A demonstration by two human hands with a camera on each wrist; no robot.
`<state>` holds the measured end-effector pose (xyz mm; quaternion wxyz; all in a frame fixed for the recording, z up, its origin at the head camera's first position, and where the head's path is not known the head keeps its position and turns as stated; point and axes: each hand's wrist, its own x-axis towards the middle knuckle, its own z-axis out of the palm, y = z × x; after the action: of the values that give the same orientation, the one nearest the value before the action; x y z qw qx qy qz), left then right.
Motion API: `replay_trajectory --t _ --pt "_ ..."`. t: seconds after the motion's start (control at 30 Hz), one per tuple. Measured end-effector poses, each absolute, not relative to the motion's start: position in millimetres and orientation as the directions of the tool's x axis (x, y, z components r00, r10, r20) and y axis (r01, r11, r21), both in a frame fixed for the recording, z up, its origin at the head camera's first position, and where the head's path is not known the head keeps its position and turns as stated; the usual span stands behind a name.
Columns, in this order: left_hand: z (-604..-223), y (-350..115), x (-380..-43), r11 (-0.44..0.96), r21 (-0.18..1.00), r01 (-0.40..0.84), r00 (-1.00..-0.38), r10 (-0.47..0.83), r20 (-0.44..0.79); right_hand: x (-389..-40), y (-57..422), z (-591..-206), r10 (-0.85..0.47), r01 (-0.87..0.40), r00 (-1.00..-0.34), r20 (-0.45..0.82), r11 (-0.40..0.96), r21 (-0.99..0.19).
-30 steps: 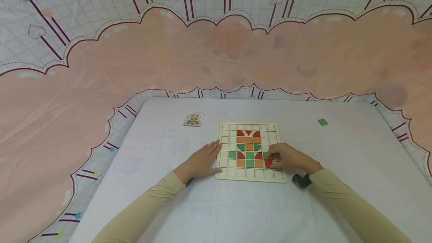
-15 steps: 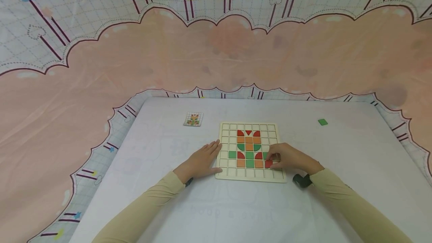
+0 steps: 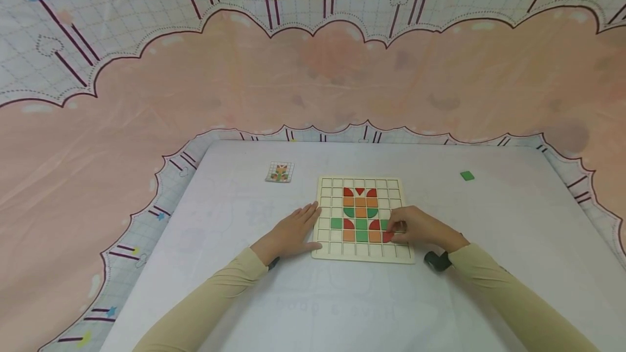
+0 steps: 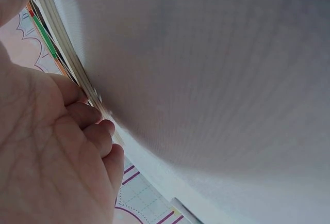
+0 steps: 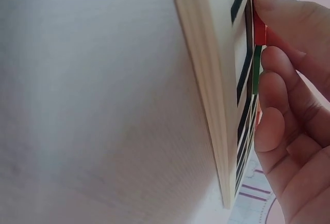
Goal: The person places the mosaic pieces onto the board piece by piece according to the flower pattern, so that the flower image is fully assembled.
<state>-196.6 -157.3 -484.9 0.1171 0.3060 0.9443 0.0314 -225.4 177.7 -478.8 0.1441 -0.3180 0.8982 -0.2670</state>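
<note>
A cream pegboard-like grid board lies on the table, its cells partly filled with red, orange and green tiles in a flower-like pattern. My left hand rests at the board's left edge, fingertips and thumb touching the rim; the left wrist view shows the palm beside that edge. With thumb and fingers my right hand pinches a red tile in the lower right of the pattern, beside an orange one. In the right wrist view the thumb presses this red tile, next to a green tile.
A small pattern card lies beyond the board's left corner. One loose green tile is farther right on the white table. A patterned cloth hangs behind the table.
The red tile under my right fingers has shifted slightly left, against the orange tile. Both hands have otherwise kept their places.
</note>
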Motion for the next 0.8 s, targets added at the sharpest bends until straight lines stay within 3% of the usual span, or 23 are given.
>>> replay_trajectory --t 0.53,0.8 --pt "-485 -156 -199 0.828 0.085 0.555 -0.795 0.557 -0.241 -228 176 -478 -0.654 -0.499 -0.751 -0.09 0.651 -0.572" --pt "-484 -155 -199 0.829 0.078 0.553 -0.794 0.553 -0.253 -232 199 -466 -0.659 -0.462 -0.745 -0.099 0.618 -0.637"
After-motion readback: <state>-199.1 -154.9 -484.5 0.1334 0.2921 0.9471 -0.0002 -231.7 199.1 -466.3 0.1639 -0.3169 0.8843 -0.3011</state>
